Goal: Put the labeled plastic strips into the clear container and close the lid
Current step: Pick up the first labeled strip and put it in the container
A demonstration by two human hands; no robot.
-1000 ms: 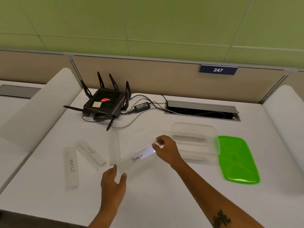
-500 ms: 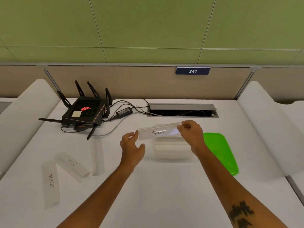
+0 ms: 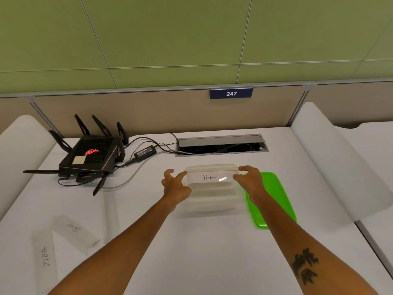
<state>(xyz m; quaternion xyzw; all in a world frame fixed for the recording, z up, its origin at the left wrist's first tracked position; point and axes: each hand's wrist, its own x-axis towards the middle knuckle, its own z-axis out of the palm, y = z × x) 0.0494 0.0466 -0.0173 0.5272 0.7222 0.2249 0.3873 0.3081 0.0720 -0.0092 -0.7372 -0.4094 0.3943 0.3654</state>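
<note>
Strip marked PENGUIN [image 3: 212, 177] held level over the open box [image 3: 210, 196], one hand at each end.

I see my left hand [image 3: 175, 185] touching the strip's 9 o'clock end with fingers spread, hardly a real grip, while my right hand [image 3: 248, 180] pinches the 3 o'clock end. The green lid [image 3: 276, 201] lies flat at 3 o'clock, just beside the box. Three more strips [image 3: 73, 231] rest on the desk [image 3: 212, 252] well off at 8 o'clock, below the router [image 3: 91, 155].
</note>
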